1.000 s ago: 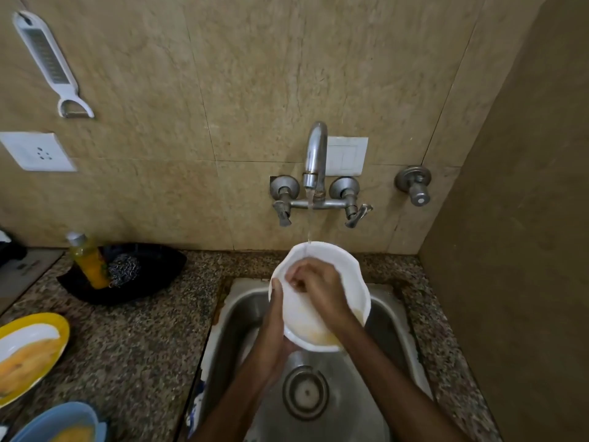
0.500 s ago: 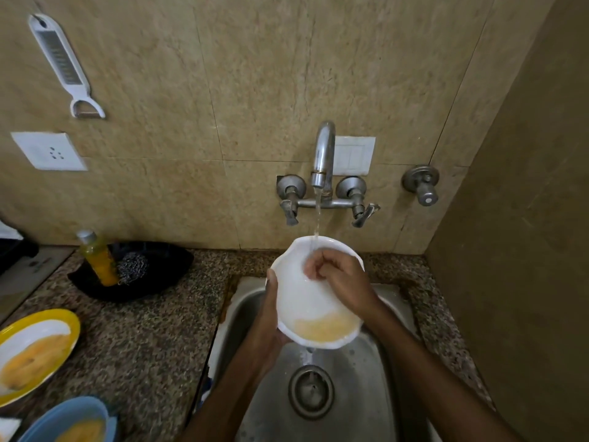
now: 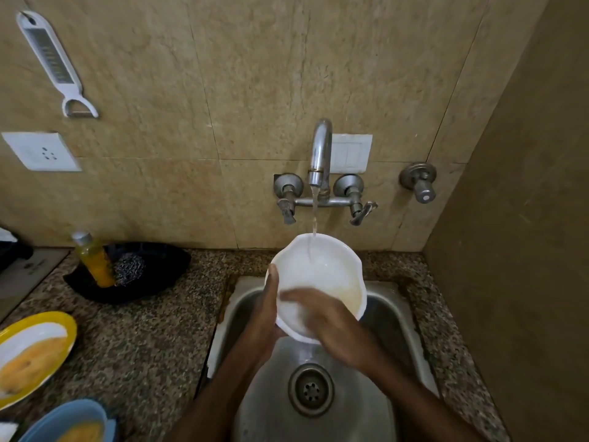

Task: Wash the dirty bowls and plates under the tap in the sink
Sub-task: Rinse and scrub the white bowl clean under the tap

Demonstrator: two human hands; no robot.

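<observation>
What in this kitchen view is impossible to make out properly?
- Right hand: motion-blurred in the head view, so its fingers cannot be told apart.
- White bowl: near rim and underside hidden by both hands.
- Left hand: fingers hidden behind the bowl; only the thumb shows.
- Yellow plate and blue bowl: cut off by the left and bottom edges.
- Black tray: too dark to read.

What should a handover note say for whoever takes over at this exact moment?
Left hand: grips the white bowl at its left rim, over the sink.
Right hand: open, inside the bowl at its near side, blurred.
Tap is running into the bowl.
Done: bowl mostly clean; some yellowish residue on its right inner wall.
Left: yellow plate and blue bowl sit dirty on the counter.
</observation>
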